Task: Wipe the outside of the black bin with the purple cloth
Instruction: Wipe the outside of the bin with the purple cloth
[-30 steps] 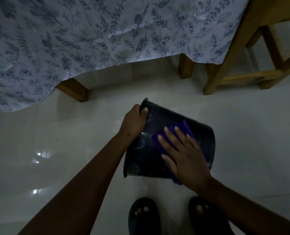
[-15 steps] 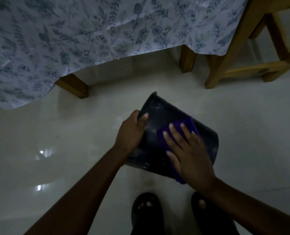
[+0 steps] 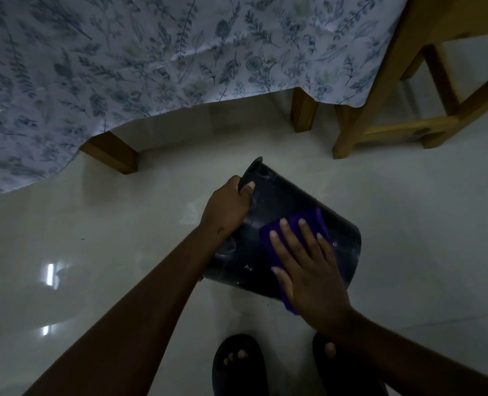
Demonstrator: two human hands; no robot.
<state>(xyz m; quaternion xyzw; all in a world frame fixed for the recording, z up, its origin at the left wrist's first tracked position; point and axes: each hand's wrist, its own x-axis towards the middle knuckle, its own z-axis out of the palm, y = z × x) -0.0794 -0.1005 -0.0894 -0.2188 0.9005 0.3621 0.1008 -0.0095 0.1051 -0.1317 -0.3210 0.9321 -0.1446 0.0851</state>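
- The black bin (image 3: 288,212) lies tipped on its side above the pale floor (image 3: 408,224).
- The left hand (image 3: 227,208) grips its rim with curled fingers.
- The right hand (image 3: 311,270) presses the purple cloth (image 3: 308,220) flat on the bin's side, fingers spread open.

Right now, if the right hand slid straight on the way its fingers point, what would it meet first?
The right hand lies flat on the cloth, fingers pointing up the bin toward the table. It would first cross bare bin wall, and past that probably open floor before the table leg; depth is unclear.
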